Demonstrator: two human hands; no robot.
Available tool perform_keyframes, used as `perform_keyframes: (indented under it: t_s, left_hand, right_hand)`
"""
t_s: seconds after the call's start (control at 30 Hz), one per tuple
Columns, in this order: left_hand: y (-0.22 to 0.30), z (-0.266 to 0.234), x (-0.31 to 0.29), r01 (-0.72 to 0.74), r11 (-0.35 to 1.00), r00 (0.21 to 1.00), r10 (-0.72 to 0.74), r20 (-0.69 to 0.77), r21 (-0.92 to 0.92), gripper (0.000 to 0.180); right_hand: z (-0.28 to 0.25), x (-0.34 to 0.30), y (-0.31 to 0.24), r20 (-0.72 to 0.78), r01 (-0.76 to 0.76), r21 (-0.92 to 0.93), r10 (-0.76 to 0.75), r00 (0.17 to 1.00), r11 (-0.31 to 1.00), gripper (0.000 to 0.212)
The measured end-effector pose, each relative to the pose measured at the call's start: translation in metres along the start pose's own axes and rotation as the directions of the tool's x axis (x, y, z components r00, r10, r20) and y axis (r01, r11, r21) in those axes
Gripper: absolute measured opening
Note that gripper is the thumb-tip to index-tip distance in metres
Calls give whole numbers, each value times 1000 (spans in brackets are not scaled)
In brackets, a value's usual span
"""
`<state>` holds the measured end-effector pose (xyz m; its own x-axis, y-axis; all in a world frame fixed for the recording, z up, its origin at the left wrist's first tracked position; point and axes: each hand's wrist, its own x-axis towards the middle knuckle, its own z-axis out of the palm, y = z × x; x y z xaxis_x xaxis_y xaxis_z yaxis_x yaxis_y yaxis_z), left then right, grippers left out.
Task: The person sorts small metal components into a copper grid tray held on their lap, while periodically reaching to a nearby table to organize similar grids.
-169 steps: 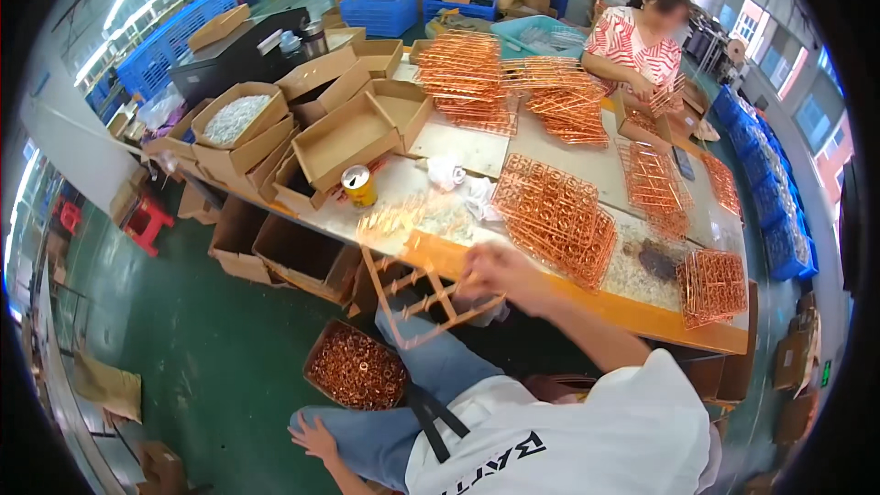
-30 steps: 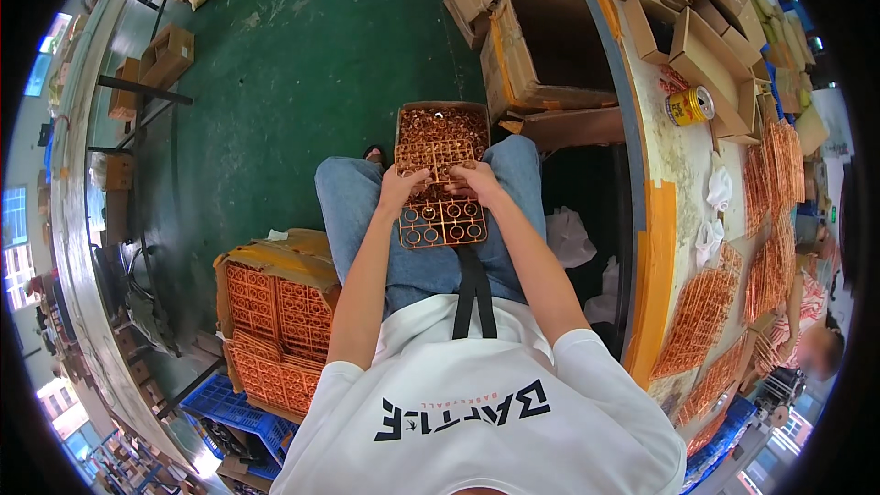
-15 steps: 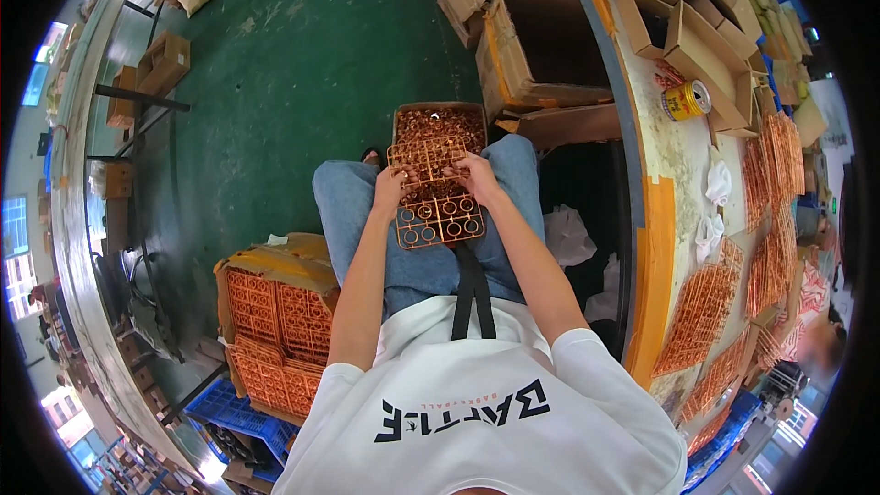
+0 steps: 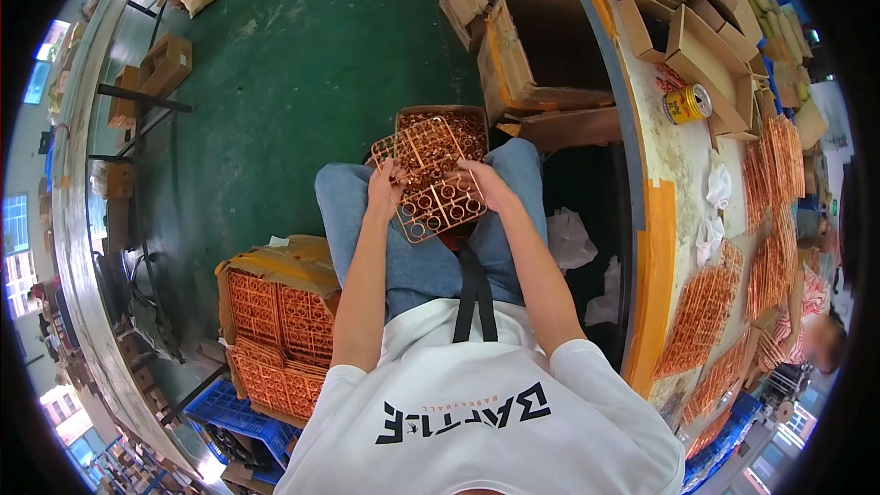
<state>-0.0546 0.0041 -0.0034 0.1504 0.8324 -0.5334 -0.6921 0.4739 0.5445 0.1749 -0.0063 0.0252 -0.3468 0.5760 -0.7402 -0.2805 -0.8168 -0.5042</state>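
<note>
A copper-coloured lattice frame [image 4: 427,198] of moulded rings hangs tilted above my lap. Its near part holds rows of whole rings, while its far part looks more open. My left hand [image 4: 385,187] has closed on the frame's left edge. My right hand [image 4: 484,183] grips the right edge, fingers bent over it. Under and beyond the frame, between my knees, stands a carton [image 4: 442,110] filled with small loose copper-coloured pieces, partly hidden by the lattice.
At my left sits a carton [image 4: 298,251] stacked with similar frames. On the right, a workbench [image 4: 658,229] bears frame stacks [image 4: 704,307], a yellow can [image 4: 687,104] and small cartons. A big open carton [image 4: 513,82] stands ahead right. A person [image 4: 816,330] is at far right.
The lattice frame has turned anticlockwise, its far end swinging left. My left hand has moved slightly left and toward the frame's side; my right hand has shifted a little right.
</note>
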Motion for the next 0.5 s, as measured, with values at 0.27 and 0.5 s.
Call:
perform_keyframes:
  t_s: [0.27, 0.5]
  left_hand:
    - [3, 3, -1, -47, 950, 936, 150, -320, 307, 31]
    - [-4, 23, -24, 88, 886, 994, -107, 15, 456, 28]
  right_hand:
    - [6, -16, 0, 79, 136, -50, -132, 988, 989, 15]
    - [6, 0, 11, -116, 299, -169, -321, 940, 939, 10]
